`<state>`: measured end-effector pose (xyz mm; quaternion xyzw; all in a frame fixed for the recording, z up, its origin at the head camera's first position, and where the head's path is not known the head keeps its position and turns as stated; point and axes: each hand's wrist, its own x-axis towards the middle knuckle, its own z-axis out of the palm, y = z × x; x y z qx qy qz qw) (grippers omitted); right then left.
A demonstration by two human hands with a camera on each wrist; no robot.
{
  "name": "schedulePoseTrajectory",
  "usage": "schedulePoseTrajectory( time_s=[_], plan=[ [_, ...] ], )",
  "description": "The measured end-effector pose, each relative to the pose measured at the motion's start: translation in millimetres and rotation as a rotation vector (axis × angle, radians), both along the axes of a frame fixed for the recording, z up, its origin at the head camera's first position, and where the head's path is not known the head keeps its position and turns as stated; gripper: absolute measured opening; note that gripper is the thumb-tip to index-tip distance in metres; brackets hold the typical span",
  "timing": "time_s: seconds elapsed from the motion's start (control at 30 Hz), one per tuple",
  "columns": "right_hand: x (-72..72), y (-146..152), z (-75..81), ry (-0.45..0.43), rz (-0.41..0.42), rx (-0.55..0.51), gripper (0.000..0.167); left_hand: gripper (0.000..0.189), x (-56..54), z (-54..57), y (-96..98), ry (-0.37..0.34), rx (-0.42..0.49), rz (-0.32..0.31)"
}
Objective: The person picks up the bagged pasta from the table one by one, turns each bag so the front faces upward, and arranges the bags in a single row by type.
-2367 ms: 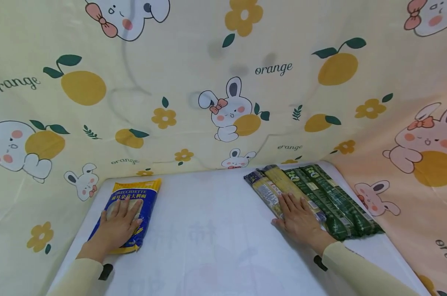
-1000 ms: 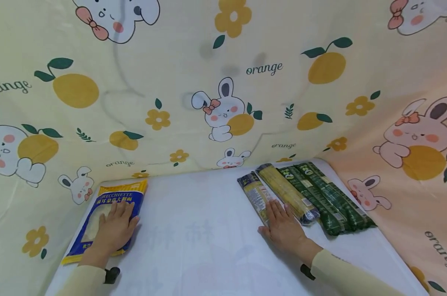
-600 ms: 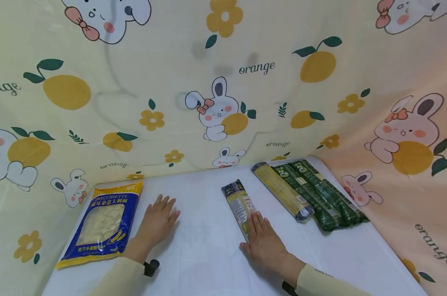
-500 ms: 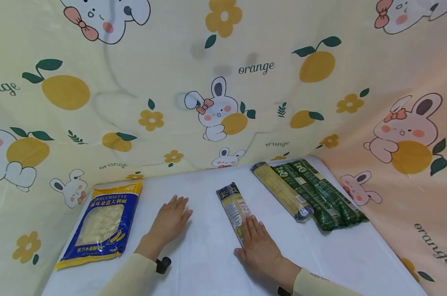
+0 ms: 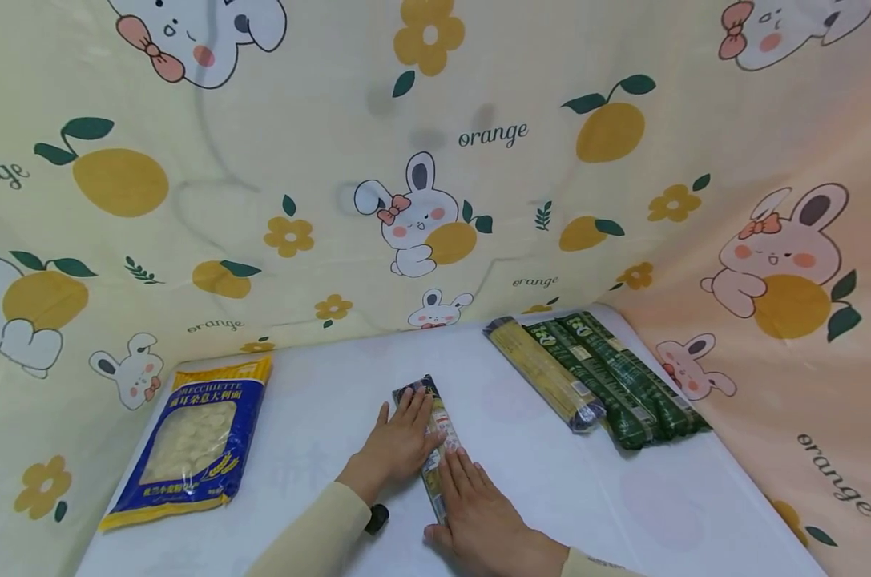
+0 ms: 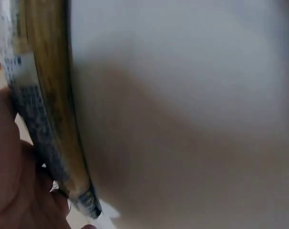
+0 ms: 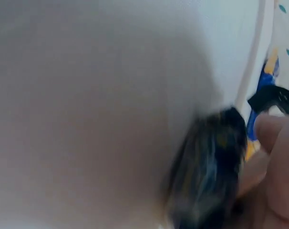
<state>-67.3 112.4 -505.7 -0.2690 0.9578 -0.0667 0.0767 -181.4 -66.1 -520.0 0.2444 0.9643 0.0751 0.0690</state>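
White table (image 5: 320, 433): pasta pack (image 5: 445, 428) now central; my left hand (image 5: 399, 439) joins my right hand (image 5: 484, 513), fingers straight on it, likely two-handed positioning.

Glossy plastic-wrapped packet (image 5: 432, 482) at six o'clock, shiny plastic bag (image 5: 190, 441) at eight, crinkled plastic green packets (image 5: 592, 381) at four, matt cloth backdrop (image 5: 320, 144) at twelve

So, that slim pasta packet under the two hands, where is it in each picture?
Head: the slim packet lies below centre, partly covered by the left hand and right hand.
Left wrist: down the left side, its printed label showing.
Right wrist: bottom, right of centre, blurred; its dark end shows.
Shared landmark: the white tabletop.
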Motion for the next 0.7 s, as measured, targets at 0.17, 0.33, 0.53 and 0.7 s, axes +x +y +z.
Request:
schedulePoseTrajectory(
  time_s=[0.17, 0.33, 0.53, 0.7],
  plan=[
    [1.6, 27.6, 1.9, 0.061, 0.098, 0.037, 0.083, 0.076, -1.6, -0.1, -1.5, -0.025, -0.044, 0.008],
    [3.3, 45.8, -6.0, 0.134, 0.074, 0.017, 0.088, 0.062, -12.4, 3.9, 8.1, 0.143, -0.026, 0.026],
    [1.1, 49.5, -11.5, 0.23, 0.055, 0.042, 0.094, 0.053, -38.6, 6.4, 25.2, 0.261, -0.038, 0.107],
    [-0.5, 45.1, -11.9, 0.239, 0.069, 0.049, 0.095, 0.058, -59.4, 1.7, 29.2, 0.188, -0.064, 0.208]
  ],
)
